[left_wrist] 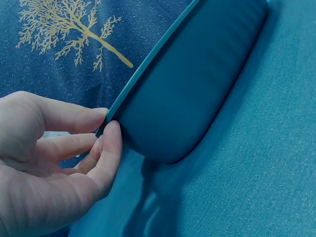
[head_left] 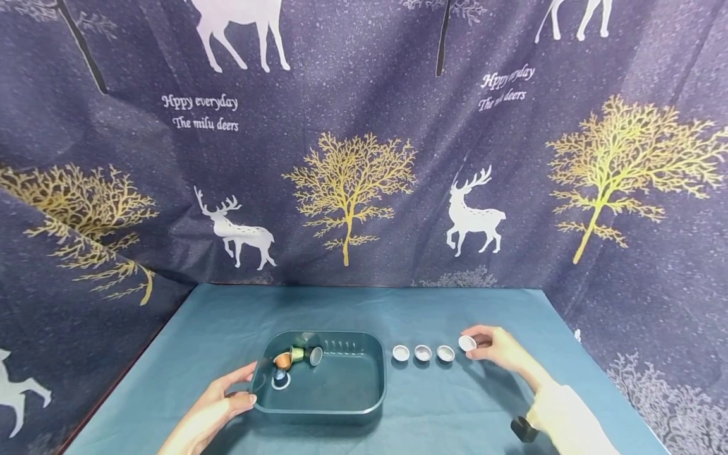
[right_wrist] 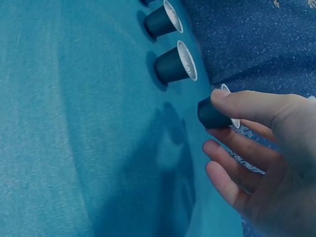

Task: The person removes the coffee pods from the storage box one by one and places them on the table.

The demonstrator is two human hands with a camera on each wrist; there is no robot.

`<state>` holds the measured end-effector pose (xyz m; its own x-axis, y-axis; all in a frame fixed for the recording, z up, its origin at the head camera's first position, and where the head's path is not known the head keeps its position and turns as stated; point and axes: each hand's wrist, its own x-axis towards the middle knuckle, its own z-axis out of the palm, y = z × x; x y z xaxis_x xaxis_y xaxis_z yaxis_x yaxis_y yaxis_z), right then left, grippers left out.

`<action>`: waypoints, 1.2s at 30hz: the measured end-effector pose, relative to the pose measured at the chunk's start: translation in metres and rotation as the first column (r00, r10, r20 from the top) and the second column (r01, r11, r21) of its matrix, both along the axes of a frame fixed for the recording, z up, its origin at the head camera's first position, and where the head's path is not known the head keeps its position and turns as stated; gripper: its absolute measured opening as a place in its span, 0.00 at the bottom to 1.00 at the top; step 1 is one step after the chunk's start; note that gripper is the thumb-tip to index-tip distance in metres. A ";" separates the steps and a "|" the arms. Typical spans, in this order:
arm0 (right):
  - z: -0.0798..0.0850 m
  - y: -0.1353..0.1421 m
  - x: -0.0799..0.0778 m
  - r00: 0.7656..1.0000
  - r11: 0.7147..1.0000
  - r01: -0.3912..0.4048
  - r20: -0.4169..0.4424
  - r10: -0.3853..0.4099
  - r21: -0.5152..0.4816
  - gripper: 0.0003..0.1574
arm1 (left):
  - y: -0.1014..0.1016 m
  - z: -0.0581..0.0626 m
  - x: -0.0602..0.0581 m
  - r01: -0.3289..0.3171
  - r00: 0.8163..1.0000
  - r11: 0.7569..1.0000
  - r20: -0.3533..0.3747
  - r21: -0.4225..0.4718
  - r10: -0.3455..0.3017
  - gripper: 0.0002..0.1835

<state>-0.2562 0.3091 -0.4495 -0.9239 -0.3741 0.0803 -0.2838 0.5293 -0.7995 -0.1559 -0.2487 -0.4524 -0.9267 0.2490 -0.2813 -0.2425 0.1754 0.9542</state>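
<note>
My left hand point(head_left: 218, 398) pinches the rim of a dark green plastic tray point(head_left: 318, 414) at its left side; the left wrist view shows thumb and fingers point(left_wrist: 112, 143) at the rim. Inside the tray, several coffee capsules sit toward the left: an orange capsule point(head_left: 282, 361), a yellow-green capsule point(head_left: 297, 354), a capsule point(head_left: 316, 356) with its lid facing out and a dark blue capsule point(head_left: 280, 378). My right hand point(head_left: 497, 347) holds a dark coffee capsule point(right_wrist: 211, 114) between thumb and fingers, pale lid up, at the right end of a row.
Right of the tray, three capsules stand lid up in a row: a left capsule point(head_left: 400, 353), a middle capsule point(head_left: 423, 353) and a right capsule point(head_left: 445, 354). A blue-green cloth point(head_left: 455, 417) covers the table. Behind it hangs a dark printed curtain point(head_left: 375, 107).
</note>
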 end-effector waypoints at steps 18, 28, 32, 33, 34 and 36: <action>-0.020 0.005 0.006 0.999 0.998 0.042 -0.016 -0.041 0.038 0.27 | 0.000 0.002 -0.001 -0.008 1.000 1.000 0.010 -0.020 0.008 0.43; -0.019 0.004 0.009 0.995 0.991 0.094 -0.023 -0.092 0.099 0.24 | 0.000 -0.001 0.000 -0.008 1.000 1.000 -0.009 -0.009 0.008 0.43; -0.018 0.004 0.010 0.995 0.988 0.099 -0.027 -0.096 0.115 0.24 | 0.001 0.000 0.001 -0.006 1.000 1.000 -0.012 -0.008 0.006 0.43; -0.018 0.005 0.010 0.995 0.988 0.099 -0.028 -0.096 0.118 0.24 | 0.001 0.000 0.000 -0.007 1.000 1.000 -0.009 -0.008 0.007 0.43; -0.018 0.005 0.010 0.995 0.988 0.101 -0.028 -0.098 0.120 0.24 | 0.001 0.000 0.000 -0.008 1.000 1.000 -0.007 -0.009 0.008 0.43; -0.018 0.005 0.010 0.994 0.987 0.104 -0.029 -0.101 0.123 0.24 | 0.001 0.000 0.000 -0.008 1.000 1.000 -0.005 -0.010 0.008 0.43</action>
<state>-0.2461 0.3137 -0.4675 -0.9564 -0.2857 0.0604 -0.2400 0.6515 -0.7197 -0.1564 -0.2478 -0.4523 -0.9303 0.2385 -0.2787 -0.2388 0.1828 0.9537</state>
